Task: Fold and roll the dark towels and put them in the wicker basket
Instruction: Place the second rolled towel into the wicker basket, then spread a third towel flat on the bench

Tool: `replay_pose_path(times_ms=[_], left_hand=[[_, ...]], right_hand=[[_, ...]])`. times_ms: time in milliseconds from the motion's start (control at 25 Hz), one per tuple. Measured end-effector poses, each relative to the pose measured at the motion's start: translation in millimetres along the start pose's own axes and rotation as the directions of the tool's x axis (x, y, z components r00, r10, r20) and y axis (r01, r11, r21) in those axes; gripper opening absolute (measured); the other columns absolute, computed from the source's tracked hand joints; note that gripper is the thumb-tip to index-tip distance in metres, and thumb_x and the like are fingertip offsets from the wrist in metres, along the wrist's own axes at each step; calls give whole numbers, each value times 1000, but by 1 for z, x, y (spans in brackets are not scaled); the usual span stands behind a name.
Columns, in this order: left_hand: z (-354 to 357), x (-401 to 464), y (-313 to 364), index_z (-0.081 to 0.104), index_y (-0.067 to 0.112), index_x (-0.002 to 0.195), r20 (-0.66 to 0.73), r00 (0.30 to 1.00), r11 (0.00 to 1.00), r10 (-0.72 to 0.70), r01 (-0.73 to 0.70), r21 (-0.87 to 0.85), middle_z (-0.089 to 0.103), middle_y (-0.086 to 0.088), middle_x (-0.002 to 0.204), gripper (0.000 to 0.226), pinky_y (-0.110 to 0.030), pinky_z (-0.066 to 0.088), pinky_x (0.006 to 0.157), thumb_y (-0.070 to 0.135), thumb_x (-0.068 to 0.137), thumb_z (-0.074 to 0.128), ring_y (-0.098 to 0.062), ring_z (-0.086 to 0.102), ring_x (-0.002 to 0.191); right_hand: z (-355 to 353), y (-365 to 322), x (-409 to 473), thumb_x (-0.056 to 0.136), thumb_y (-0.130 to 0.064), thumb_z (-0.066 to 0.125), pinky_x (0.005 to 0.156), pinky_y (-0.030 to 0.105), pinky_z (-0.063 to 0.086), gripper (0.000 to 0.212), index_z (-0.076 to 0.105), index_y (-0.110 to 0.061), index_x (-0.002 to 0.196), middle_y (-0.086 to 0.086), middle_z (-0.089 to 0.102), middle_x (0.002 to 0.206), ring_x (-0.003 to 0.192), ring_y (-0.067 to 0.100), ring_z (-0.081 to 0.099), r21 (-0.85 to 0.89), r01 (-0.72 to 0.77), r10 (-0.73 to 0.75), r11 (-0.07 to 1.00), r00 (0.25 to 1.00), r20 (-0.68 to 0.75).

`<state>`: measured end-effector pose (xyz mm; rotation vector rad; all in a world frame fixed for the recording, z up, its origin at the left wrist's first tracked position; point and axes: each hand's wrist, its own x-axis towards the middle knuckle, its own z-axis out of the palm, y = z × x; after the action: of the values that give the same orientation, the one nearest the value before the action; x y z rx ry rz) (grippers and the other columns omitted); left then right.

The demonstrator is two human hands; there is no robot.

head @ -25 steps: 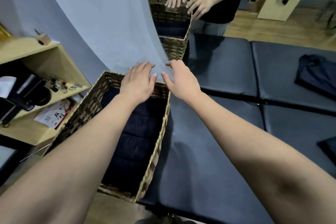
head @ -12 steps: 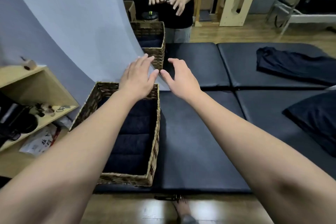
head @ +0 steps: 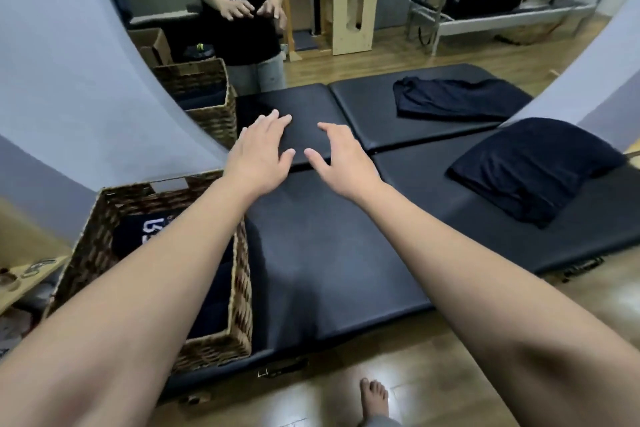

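Both hands reach forward over the black padded mat, palms down and holding nothing. Left hand has its fingers straight and slightly spread, with the thumb out to the right; right hand has its fingers loosely bent, thumb pointing towards the left one. They sit close together without touching, just short of the mirror that rises from the mat's far edge; whether either palm actually touches the mat cannot be told

Under the left forearm, at the mat's left end, stands the wicker basket, and inside it lie dark rolled towels, one showing pale lettering. Well to the right of the hands, a loose dark towel lies in a heap on the mat, apart from the basket and not rolled

At the lower edge, a bare foot stands on the wooden floor beside the mat. To the far left, a pale wooden shelf with a few small metal bits shows past the basket
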<state>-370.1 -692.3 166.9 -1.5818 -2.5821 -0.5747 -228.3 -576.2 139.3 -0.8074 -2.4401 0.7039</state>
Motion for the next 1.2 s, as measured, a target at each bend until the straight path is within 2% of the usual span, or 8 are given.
replay_pose_path(times_ms=[240,440,520,880,1200], left_hand=[[55,37,116,27,23,158,81,973,975,216,-211,-61,21,-2,167,63,-45,16,125,35,101,53,-22,15,155],[117,65,232,26,24,159,179,918,933,354,-333,-134,20,0,167,64,-44,18,124,35,102,53,-21,15,155],[155,79,300,26,24,159,229,883,910,410,-377,-173,19,1,168,64,-43,18,125,35,102,53,-21,15,155],[239,96,391,27,25,159,373,816,897,442,-394,-201,18,2,168,62,-43,14,126,37,103,50,-17,13,155],[287,134,393,37,23,154,497,784,926,371,-351,-138,22,1,167,54,-44,15,126,39,104,48,-17,15,154]], right_hand=[[-74,97,-43,100,-49,54,99,47,48,61,36,-23,152,-1,37,154,131,29,48,-53,-173,167,984,981,-99],[-141,199,-88,101,-50,53,98,49,49,62,34,-23,154,0,37,154,127,32,49,-102,-323,308,941,941,-141],[-177,261,-110,101,-50,54,97,49,49,63,34,-23,154,-1,36,154,127,31,49,-97,-403,386,910,909,-158],[-223,372,-148,98,-49,58,97,49,50,65,34,-25,153,-3,34,155,129,28,49,-100,-507,495,856,860,-122],[-206,420,-144,96,-51,60,93,47,50,56,44,-25,143,-2,45,141,120,28,52,-122,-623,610,773,782,-128]])
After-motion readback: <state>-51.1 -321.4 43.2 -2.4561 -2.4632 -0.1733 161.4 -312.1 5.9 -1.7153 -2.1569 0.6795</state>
